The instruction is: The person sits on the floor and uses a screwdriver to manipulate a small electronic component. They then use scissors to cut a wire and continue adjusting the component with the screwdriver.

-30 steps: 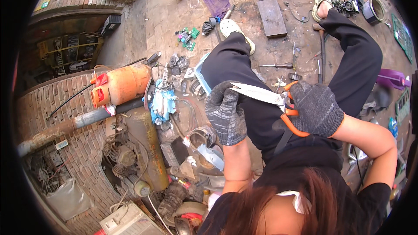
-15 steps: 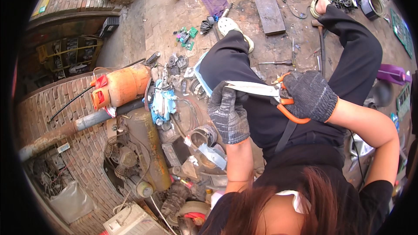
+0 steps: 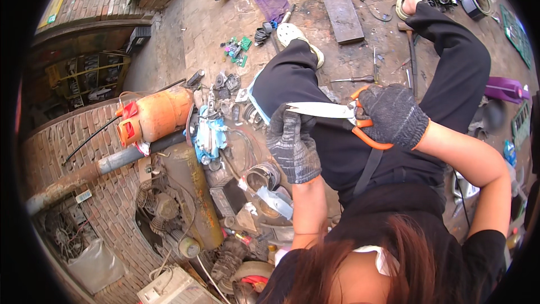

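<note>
My right hand (image 3: pixel 392 117), in a dark grey knit glove, grips a pair of scissors (image 3: pixel 323 110) by their orange handles. The silver blades point left across my lap and lie close together. At their tip is my left hand (image 3: pixel 292 149), also gloved, its fingers curled in at the blade end. Whether those fingers pinch the tip or some small thing behind it is hidden. Under both hands are my black trousers, with a dark strap (image 3: pixel 369 171) lying across my waist.
A flat metal block (image 3: pixel 344 18), a screwdriver (image 3: pixel 354 79) and a hammer (image 3: pixel 410 50) lie on the brick floor ahead. Green circuit board pieces (image 3: pixel 237 50) are scattered left of my foot. An orange gas cylinder (image 3: pixel 160 114) and piled metal parts crowd the left side.
The scissors have tilted slightly, their handle end rising a little with my right hand. My left hand stays at the blade tip. The whole view has shifted a little.
</note>
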Motion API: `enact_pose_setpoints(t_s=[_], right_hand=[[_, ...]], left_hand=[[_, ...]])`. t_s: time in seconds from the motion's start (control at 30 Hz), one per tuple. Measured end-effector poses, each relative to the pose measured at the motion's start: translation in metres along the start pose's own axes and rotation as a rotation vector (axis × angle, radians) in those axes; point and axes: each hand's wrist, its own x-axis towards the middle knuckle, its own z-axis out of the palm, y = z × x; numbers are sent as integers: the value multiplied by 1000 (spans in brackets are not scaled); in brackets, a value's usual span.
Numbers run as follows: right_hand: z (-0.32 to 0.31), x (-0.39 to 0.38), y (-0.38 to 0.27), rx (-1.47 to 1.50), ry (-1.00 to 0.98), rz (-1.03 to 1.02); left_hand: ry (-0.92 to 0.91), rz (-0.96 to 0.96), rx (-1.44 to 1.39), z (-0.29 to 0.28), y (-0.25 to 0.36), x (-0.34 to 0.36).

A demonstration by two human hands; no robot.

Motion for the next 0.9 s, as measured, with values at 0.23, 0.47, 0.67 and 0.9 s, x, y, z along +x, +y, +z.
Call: enact_pose_setpoints(t_s=[0.23, 0.47, 0.67, 0.9], right_hand=[[-23, 7, -16, 55, 34, -19], [-23, 7, -23, -8, 31, 12], [-23, 8, -22, 62, 29, -61], [-20, 8, -23, 67, 24, -6]], left_hand=[[-196, 21, -26, 0, 5, -2], [-126, 131, 52, 2, 4, 0], [-160, 75, 107, 1, 13, 4], [-208, 5, -7, 1, 12, 3]])
